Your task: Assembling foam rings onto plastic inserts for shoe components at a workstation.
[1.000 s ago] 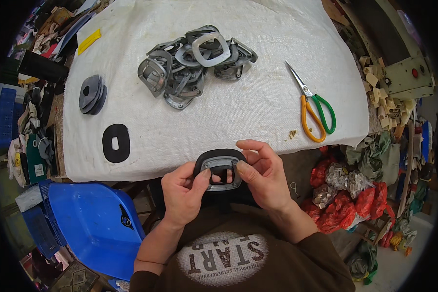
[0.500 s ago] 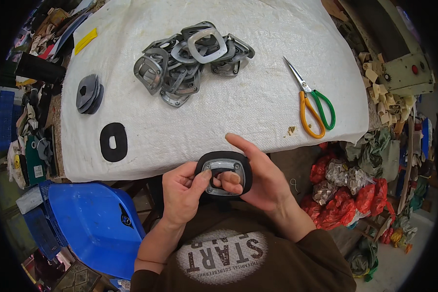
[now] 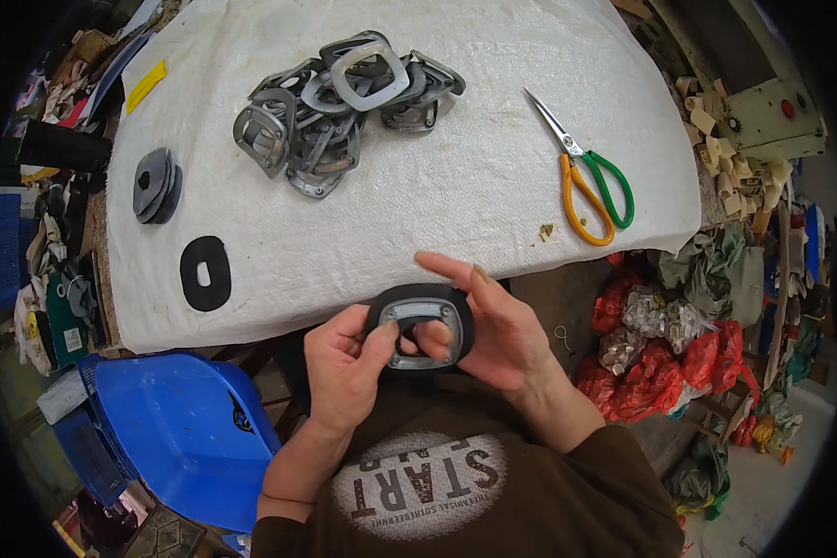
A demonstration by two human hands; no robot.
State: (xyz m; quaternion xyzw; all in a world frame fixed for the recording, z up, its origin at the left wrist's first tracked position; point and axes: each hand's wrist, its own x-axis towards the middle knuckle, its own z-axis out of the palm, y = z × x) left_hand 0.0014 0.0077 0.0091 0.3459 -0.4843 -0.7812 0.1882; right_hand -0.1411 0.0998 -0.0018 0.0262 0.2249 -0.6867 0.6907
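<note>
Near the table's front edge, a rounded grey metal frame [image 3: 449,325] sits against a black foam ring [image 3: 419,292]. My left hand [image 3: 344,365] pinches their left side, thumb on the metal. My right hand [image 3: 502,339] grips the right side, a fingertip showing through the opening and the index finger stretched away. A similar black foam ring [image 3: 205,298] lies flat at the table's left. Behind it stands a short stack of dark grey pads [image 3: 151,197]. A pile of grey metal frames [image 3: 324,147] lies at the far middle of the table.
Scissors with one orange and one green handle [image 3: 567,186] lie partly spread on the white-covered table [image 3: 456,205]. A yellow strip [image 3: 146,86] rests at the far left. A blue plastic tub [image 3: 167,437] stands at lower left. Red bags [image 3: 646,377] and cream plastic parts [image 3: 716,153] are at right.
The view has shifted a little, so the table things appear slightly left. Both hands keep hold of the metal frame and foam ring, with the frame slightly turned.
</note>
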